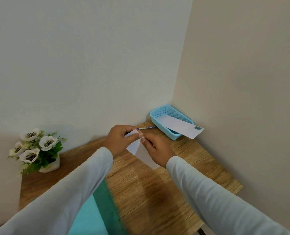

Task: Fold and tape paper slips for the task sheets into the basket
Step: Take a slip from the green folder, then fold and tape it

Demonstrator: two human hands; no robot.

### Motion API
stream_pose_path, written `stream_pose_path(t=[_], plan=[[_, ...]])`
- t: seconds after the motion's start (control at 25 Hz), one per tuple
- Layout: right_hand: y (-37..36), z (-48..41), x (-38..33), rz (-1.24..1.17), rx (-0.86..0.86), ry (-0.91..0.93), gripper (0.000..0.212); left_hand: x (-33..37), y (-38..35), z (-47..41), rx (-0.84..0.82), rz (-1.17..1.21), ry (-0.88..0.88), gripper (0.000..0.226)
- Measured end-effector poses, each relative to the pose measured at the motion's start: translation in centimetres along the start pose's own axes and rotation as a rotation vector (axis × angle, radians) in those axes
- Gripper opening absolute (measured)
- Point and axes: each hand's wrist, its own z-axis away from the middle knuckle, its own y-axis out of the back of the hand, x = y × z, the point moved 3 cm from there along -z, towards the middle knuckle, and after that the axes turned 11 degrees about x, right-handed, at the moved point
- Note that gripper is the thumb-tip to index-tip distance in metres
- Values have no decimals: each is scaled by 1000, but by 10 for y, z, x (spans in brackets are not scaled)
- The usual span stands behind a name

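Note:
A white paper slip [141, 152] is bent over above the wooden table [149, 192]. My left hand [119, 141] pinches its folded top edge between thumb and fingers. My right hand [157, 150] pinches the same edge from the right, fingertips almost meeting the left thumb. The slip's lower end reaches down toward the table near my right wrist. A light blue plastic basket [157, 119] stands in the far right corner. A long white paper strip [180, 127] with a small printed mark lies across the basket and sticks out over its right rim.
A blue pen [146, 128] lies by the wall between my hands and the basket. A pot of white artificial flowers [37, 150] stands at the table's left back. A teal sheet with a darker green strip [96, 212] lies near the front edge. Walls close the back and right.

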Motion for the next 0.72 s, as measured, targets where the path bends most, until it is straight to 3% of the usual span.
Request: stream_pose_path(t=[0.32, 0.56, 0.72], plan=[[23, 10, 44, 131, -33, -165, 25, 8, 38, -18, 181, 63, 23, 5], [39, 10, 65, 72, 87, -251, 19, -28, 44, -12, 295, 78, 185, 9], [53, 0, 54, 11, 231, -233, 11, -45, 42, -7, 240, -278, 129, 12]])
